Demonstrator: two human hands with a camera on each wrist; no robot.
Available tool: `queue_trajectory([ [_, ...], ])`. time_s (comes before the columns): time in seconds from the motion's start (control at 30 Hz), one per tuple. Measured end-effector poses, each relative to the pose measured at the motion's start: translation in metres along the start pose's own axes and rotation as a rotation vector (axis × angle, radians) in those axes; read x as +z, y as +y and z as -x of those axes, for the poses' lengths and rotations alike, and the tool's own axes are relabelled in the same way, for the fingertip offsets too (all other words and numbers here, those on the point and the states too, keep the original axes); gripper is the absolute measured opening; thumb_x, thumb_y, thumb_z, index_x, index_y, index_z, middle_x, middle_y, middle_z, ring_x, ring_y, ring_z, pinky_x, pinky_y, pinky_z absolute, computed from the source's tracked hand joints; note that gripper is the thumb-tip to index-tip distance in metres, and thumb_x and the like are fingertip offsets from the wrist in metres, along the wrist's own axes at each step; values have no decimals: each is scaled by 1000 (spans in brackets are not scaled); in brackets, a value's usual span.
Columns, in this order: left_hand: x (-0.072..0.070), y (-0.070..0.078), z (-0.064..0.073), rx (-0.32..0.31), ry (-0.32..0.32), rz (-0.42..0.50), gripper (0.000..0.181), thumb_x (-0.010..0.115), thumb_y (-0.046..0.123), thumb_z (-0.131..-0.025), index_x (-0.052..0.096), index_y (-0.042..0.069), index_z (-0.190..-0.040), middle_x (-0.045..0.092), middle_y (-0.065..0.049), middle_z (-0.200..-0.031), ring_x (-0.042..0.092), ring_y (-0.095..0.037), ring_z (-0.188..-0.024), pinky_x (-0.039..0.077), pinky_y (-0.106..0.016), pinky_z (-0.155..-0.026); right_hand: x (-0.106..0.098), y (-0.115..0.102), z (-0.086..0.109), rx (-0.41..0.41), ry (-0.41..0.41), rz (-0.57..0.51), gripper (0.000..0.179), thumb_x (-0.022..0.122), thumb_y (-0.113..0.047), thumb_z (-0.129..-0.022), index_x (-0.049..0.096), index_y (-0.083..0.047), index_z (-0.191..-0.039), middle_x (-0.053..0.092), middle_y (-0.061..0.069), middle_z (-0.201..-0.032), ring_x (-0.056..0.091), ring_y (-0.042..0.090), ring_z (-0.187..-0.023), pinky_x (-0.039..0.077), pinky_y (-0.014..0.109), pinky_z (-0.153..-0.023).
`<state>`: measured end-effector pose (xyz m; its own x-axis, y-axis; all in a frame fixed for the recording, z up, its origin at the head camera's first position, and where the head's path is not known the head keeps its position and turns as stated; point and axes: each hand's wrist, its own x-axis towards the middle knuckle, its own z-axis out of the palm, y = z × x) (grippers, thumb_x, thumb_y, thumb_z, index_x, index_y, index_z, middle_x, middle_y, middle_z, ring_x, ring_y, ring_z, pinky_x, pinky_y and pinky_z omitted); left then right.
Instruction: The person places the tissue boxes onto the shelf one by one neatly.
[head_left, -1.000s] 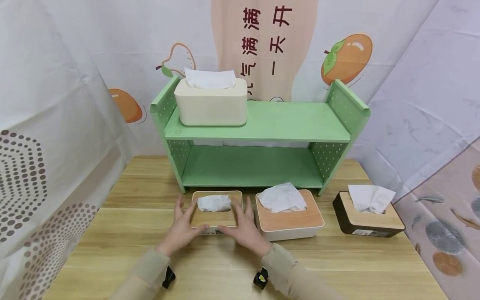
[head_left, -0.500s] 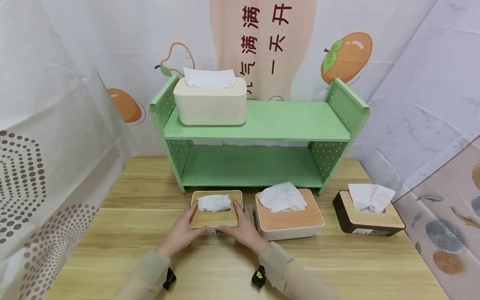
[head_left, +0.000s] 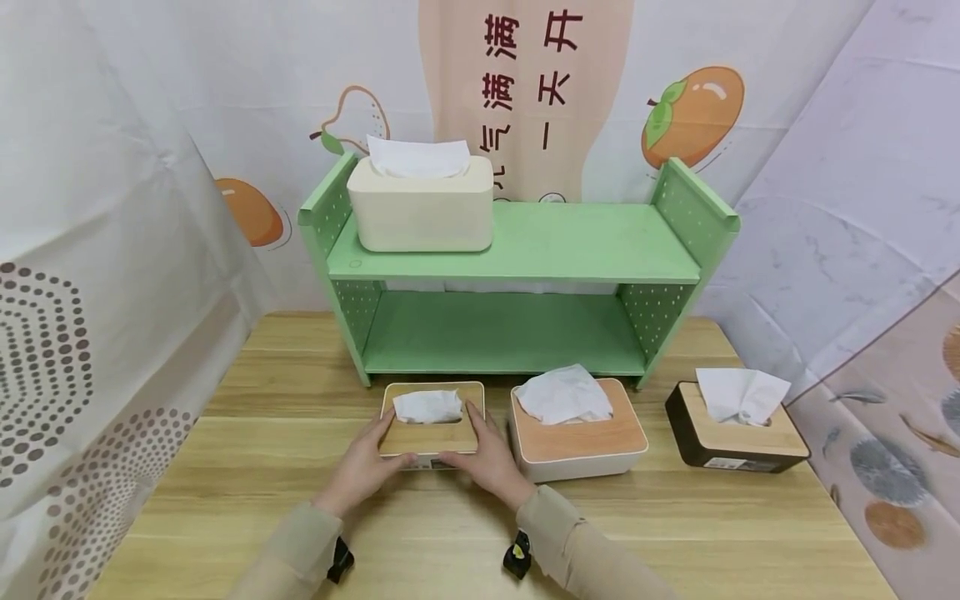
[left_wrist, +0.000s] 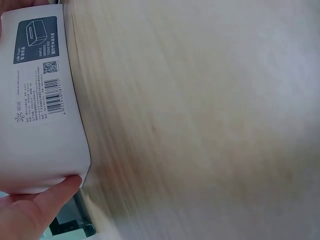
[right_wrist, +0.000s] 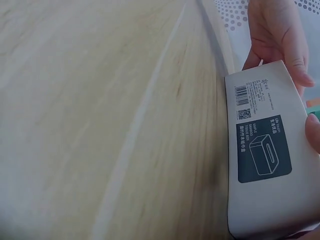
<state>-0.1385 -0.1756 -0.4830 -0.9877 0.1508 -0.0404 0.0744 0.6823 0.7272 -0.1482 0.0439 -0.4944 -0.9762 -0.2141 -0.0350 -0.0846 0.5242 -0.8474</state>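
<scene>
A small white tissue box [head_left: 431, 437] with a light bamboo lid and a crumpled white tissue [head_left: 427, 407] lies on the table before the shelf. My left hand [head_left: 358, 468] grips its left end, thumb at the front. On the right end, my right hand [head_left: 489, 465] holds it, thumb also in front. The left wrist view shows the box's printed front label [left_wrist: 42, 70] and a finger against its end. In the right wrist view, the left hand [right_wrist: 277, 37] is at the box's far end, and a thumb [right_wrist: 313, 131] touches the lid edge.
A green two-tier shelf [head_left: 517, 360] stands behind, a cream tissue box [head_left: 423, 217] on its top left. Close to my right hand sits a white tissue box [head_left: 577, 446] with an orange-brown lid. Farther right is a black tissue box [head_left: 693, 442] with a wooden lid.
My left hand's fingers were spread away from the box's left side a second ago; they have drawn in against it. My right hand has barely shifted, and the box stays in place.
</scene>
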Motion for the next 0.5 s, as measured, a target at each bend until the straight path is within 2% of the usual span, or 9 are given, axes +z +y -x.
queue_trajectory([
  [0.27, 2, -6, 0, 11, 42, 5, 88, 74, 38, -79, 32, -4, -145, 27, -29, -148, 27, -45, -137, 29, -55, -108, 1, -1, 1, -13, 3, -22, 95, 78, -41, -75, 28, -10, -150, 30, 24, -150, 25, 43, -139, 33, 54, -107],
  [0.5, 2, -6, -2, -6, 49, 14, 89, 76, 41, -76, 36, 1, -144, 32, -27, -147, 30, -42, -137, 29, -53, -109, 0, 0, 0, -26, 1, -45, 95, 77, -43, -76, 27, -11, -150, 28, 21, -152, 22, 42, -141, 32, 55, -107],
])
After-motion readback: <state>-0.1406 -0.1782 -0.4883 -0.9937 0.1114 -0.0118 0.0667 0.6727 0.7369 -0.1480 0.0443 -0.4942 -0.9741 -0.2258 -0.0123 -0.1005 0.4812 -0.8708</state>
